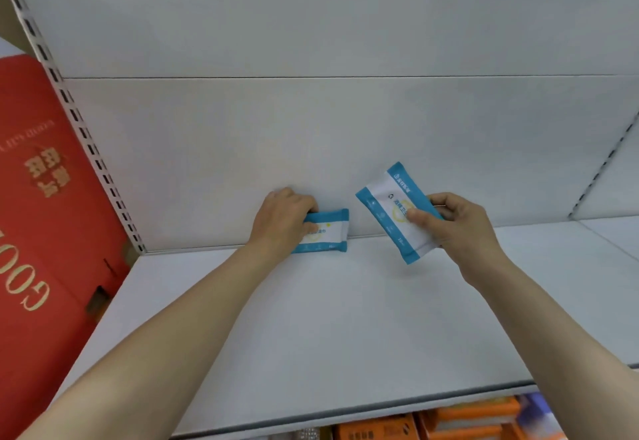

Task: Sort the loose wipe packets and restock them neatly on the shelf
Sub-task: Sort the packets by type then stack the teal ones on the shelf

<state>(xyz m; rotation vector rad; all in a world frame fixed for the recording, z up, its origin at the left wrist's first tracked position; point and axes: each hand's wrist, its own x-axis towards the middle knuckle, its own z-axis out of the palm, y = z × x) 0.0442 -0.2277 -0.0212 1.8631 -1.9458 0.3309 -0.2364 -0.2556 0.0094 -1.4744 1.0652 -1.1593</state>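
Two blue-and-white wipe packets are in view. One packet (pixel 328 234) stands on its long edge against the shelf's back panel, and my left hand (pixel 281 218) grips its left end. My right hand (pixel 456 223) holds the second packet (pixel 392 209) just above the white shelf (pixel 311 318), tilted, with my thumb on its front and my fingers behind it. The two packets are a short gap apart.
A red carton (pixel 41 214) with gold lettering stands left of the slotted upright (pixel 86 138). Another upright (pixel 601 170) marks the bay's right side. Orange boxes (pixel 432 422) sit on the shelf below the front edge.
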